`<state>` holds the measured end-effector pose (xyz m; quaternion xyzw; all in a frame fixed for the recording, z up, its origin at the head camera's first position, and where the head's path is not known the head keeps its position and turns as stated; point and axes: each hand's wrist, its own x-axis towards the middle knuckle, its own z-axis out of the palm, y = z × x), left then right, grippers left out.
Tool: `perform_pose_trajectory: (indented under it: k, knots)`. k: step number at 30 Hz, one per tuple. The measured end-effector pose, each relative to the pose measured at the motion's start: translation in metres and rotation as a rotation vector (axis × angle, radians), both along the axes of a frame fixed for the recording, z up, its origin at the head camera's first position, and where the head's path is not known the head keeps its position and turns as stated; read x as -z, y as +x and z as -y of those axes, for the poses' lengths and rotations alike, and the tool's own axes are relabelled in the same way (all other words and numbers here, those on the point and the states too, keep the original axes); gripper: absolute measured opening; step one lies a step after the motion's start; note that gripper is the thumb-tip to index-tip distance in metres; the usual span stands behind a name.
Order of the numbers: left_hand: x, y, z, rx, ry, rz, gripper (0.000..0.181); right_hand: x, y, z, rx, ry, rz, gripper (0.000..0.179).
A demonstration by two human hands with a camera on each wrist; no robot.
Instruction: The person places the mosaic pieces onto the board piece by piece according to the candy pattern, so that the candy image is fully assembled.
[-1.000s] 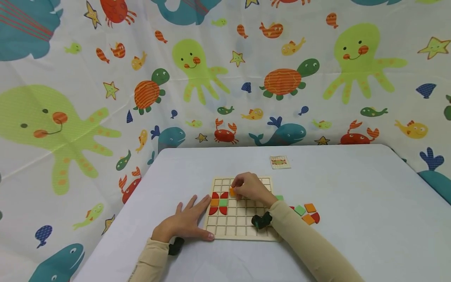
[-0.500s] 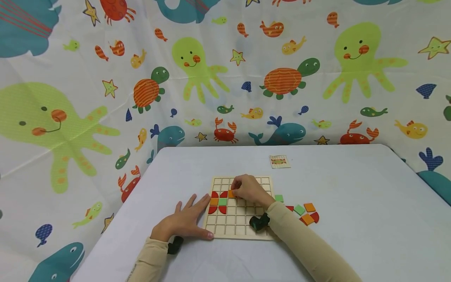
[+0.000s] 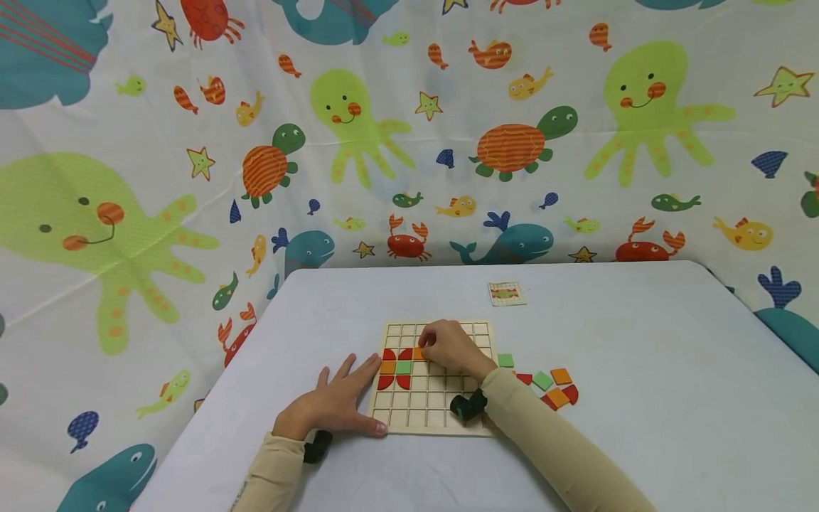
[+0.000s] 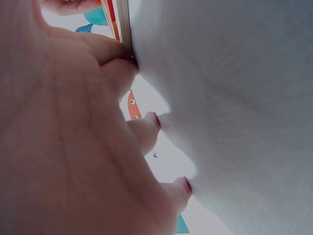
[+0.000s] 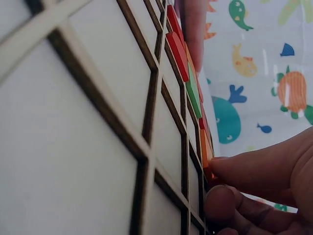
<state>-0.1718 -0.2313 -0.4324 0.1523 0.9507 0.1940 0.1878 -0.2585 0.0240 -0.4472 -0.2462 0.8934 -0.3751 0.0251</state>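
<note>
My right hand (image 3: 453,347) is over the upper middle of a wooden grid board (image 3: 441,421), thumb and fingertips at an orange square tile (image 3: 419,353). In the right wrist view, those fingertips pinch the orange tile's near end, low in the grid. Left of it lie four-sided rows of pieces: red rounded pieces (image 3: 386,382), another orange square (image 3: 388,367) and a green square (image 3: 404,367). My left hand (image 3: 335,405) rests with spread fingers along the board's left edge; in the left wrist view its fingertips (image 4: 152,120) touch the white tabletop.
Right of the board lie loose pieces: green squares (image 3: 542,380), orange squares (image 3: 560,376) and red rounded pieces (image 3: 571,394). A small pattern card (image 3: 507,294) lies toward the table's (image 3: 640,341) far edge. Behind hangs a sea-animal printed cloth (image 3: 384,64).
The right hand has shifted slightly left with the orange tile, which now sits flush beside the red piece in the upper row. The left hand stays in place.
</note>
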Motion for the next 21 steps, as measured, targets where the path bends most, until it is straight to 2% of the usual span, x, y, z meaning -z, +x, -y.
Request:
perform_pose_trajectory:
  k: [8,15,21]
  knots:
    - [-0.001,0.001,-0.001,0.000,0.007,0.002,0.125,-0.007,0.001,-0.013,-0.026,-0.066,0.098,0.011]
    - [-0.002,0.001,-0.002,0.005,0.001,0.004,0.125,-0.022,0.004,-0.034,-0.062,-0.107,0.068,0.023]
    - [-0.001,0.002,-0.003,-0.002,0.002,0.000,0.126,-0.034,0.006,-0.051,-0.073,-0.092,0.088,0.035]
